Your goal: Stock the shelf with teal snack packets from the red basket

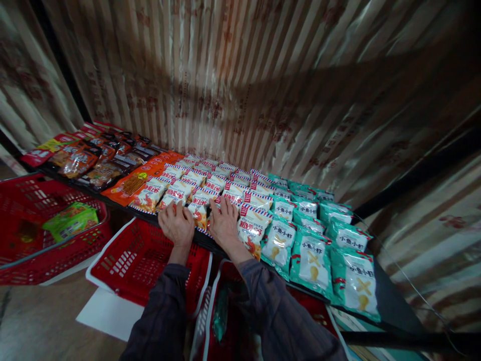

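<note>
White snack bags with red lettering and striped edges (251, 226) lie in rows along the middle of a dark shelf. My left hand (176, 224) rests on the front edge of these bags, fingers spread. Close beside it on the right, my right hand (224, 220) lies over another front bag, its fingers apart and partly covering it. Neither hand is wrapped round a bag. Green and white bags (311, 260) fill the shelf to the right. An orange bag (137, 183) lies to the left of the white ones.
Dark brown packets (103, 173) and red packets (47, 149) lie at the shelf's left end. Below are a red basket (131, 255), another with a green packet (75, 220) inside, and a third under my right arm. A striped sheet (233, 90) hangs behind.
</note>
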`<state>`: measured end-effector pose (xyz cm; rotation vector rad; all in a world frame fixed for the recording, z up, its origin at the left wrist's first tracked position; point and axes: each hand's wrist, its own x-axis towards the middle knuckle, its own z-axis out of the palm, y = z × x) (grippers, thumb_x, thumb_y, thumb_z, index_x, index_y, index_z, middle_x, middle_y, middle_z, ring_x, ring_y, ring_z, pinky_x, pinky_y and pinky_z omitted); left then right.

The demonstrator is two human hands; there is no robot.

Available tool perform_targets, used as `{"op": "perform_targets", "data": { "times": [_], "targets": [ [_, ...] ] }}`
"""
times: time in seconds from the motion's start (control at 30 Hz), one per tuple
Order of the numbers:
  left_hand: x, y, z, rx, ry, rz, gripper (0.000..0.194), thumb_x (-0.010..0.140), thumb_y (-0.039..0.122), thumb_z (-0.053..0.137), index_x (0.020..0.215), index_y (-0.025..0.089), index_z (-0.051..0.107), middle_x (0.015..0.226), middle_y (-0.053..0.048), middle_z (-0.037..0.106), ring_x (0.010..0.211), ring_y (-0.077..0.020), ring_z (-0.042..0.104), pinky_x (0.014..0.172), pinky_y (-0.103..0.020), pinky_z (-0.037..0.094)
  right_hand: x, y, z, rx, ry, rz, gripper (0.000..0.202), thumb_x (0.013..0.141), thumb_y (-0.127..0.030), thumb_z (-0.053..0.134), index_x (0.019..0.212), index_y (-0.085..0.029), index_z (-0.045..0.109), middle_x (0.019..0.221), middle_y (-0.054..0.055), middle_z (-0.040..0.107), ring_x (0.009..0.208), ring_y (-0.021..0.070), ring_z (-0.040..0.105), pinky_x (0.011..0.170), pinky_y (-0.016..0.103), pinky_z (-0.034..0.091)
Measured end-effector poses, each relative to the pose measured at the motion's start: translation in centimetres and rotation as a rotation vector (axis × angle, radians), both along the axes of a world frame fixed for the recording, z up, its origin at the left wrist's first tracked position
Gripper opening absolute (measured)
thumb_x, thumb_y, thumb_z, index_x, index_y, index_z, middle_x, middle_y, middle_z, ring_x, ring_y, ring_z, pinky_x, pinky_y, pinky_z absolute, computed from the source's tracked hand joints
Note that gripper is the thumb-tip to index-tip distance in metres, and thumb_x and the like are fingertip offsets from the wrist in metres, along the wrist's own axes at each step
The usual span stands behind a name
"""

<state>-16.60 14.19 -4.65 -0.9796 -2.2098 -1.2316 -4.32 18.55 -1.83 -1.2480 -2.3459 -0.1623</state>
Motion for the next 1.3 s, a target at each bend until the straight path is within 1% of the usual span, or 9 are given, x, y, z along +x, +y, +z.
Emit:
{"op": "perform_targets", "data": {
  "times": [0.2,0.5,0.57,0.63,0.7,0.73,0.97,1.13,1.3],
  "targets": [
    [0.0,-0.3,0.3,0.015,0.016,0.012,0.032,0.084,0.026,0.044,0.106,0.017,0.066,0.11,-0.013,0.062,0.11,-0.0296,0.05,0.1,-0.053,0.031,0.0,0.0,0.1,0.002,0.002,0.0,0.049,0.087,-0.024,0.047,0.136,-0.023,0.045,0.146,0.015,0.036,0.136,0.0289,0.026,0.108,0.048,0.018],
    [-0.2,-0.5,0.6,0.038,0.001,-0.002,0.028,0.083,0.026,0.046,0.097,0.017,0.068,0.108,-0.013,0.061,0.114,-0.0298,0.049,0.103,-0.054,0.028,-0.1,-0.1,0.2,-0.008,-0.004,-0.006,0.048,0.088,-0.023,0.045,0.136,-0.023,0.045,0.146,0.015,0.036,0.136,0.0286,0.027,0.108,0.048,0.018],
    [-0.5,-0.6,0.9,0.061,0.006,0.036,0.032,0.084,0.028,0.046,0.105,0.015,0.066,0.12,-0.016,0.056,0.124,-0.032,0.041,0.106,-0.055,0.026,-0.1,0.0,0.1,-0.009,-0.01,-0.009,0.049,0.087,-0.023,0.045,0.136,-0.023,0.044,0.146,0.015,0.037,0.136,0.0285,0.027,0.107,0.048,0.018],
    [-0.9,-0.7,1.0,0.092,-0.006,0.076,0.042,0.084,0.031,0.046,0.121,0.013,0.057,0.136,-0.019,0.045,0.135,-0.0347,0.027,0.107,-0.057,0.023,-0.1,0.0,0.0,-0.006,-0.016,-0.008,0.049,0.087,-0.024,0.046,0.136,-0.023,0.044,0.146,0.014,0.037,0.136,0.0288,0.027,0.107,0.048,0.018],
    [-1.4,-0.6,0.8,0.103,-0.033,0.093,0.05,0.086,0.033,0.044,0.131,0.014,0.048,0.145,-0.019,0.034,0.14,-0.0364,0.015,0.107,-0.06,0.021,0.0,0.1,0.0,-0.003,-0.02,-0.005,0.05,0.087,-0.024,0.047,0.136,-0.024,0.044,0.146,0.014,0.037,0.136,0.0292,0.027,0.107,0.048,0.018],
    [-1.6,-0.6,0.7,0.098,-0.047,0.094,0.05,0.086,0.034,0.043,0.133,0.015,0.047,0.147,-0.019,0.031,0.14,-0.0368,0.013,0.107,-0.061,0.021,0.0,0.1,0.0,-0.002,-0.021,-0.004,0.05,0.086,-0.024,0.047,0.136,-0.024,0.045,0.146,0.014,0.036,0.136,0.0294,0.027,0.107,0.048,0.017],
    [-3.0,-0.1,-0.8,0.05,-0.089,0.109,0.049,0.089,0.038,0.039,0.131,0.015,0.049,0.147,-0.018,0.032,0.139,-0.0367,0.02,0.108,-0.062,0.019,0.0,0.1,-0.2,-0.002,-0.024,-0.003,0.05,0.086,-0.024,0.047,0.136,-0.024,0.044,0.147,0.014,0.035,0.136,0.0292,0.027,0.108,0.049,0.017],
    [-3.3,-0.1,-0.9,0.041,-0.094,0.126,0.047,0.09,0.037,0.037,0.127,0.013,0.053,0.144,-0.018,0.038,0.137,-0.0349,0.025,0.109,-0.059,0.018,0.0,0.2,-0.2,0.001,-0.023,-0.001,0.05,0.086,-0.024,0.047,0.137,-0.024,0.043,0.147,0.014,0.035,0.136,0.0291,0.026,0.108,0.049,0.017],
    [-3.5,0.0,-0.9,0.015,-0.088,0.122,0.048,0.09,0.037,0.037,0.129,0.013,0.051,0.144,-0.018,0.038,0.137,-0.0338,0.026,0.109,-0.059,0.016,0.1,0.1,-0.1,-0.001,-0.024,0.001,0.05,0.087,-0.024,0.046,0.137,-0.024,0.043,0.146,0.014,0.036,0.136,0.0291,0.026,0.108,0.049,0.017]
  ]
}}
